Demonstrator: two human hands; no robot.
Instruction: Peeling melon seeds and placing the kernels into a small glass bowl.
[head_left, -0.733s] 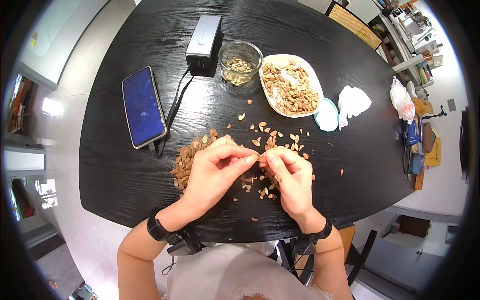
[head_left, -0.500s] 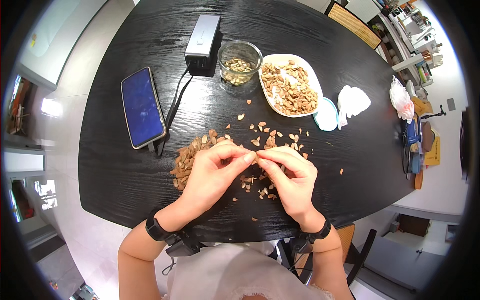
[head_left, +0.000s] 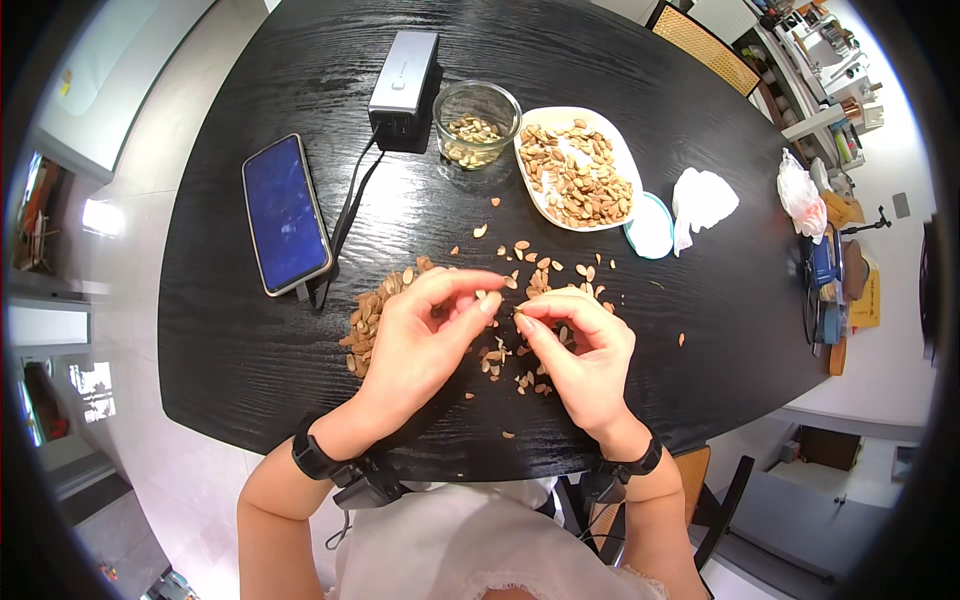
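Note:
My left hand is curled over the table, with its index finger stretched past the thumb. A small pale bit shows between thumb and fingers, too small to name. A brown shell piece is at the index fingertip. Close by on the right, my right hand pinches a small seed between thumb and index finger. A heap of brown seeds lies beside and partly behind my left hand. Loose shell pieces are scattered under and around my right hand.
Beyond the hands stand a glass bowl with pale green kernels and a white dish of brown seeds. A blue-rimmed lid and crumpled tissue lie right of it. At left, a phone is cabled to a grey power bank.
My hands have moved slightly apart from where their fingertips met. The left index finger has lifted away from the thumb, while the right hand keeps its pinch.

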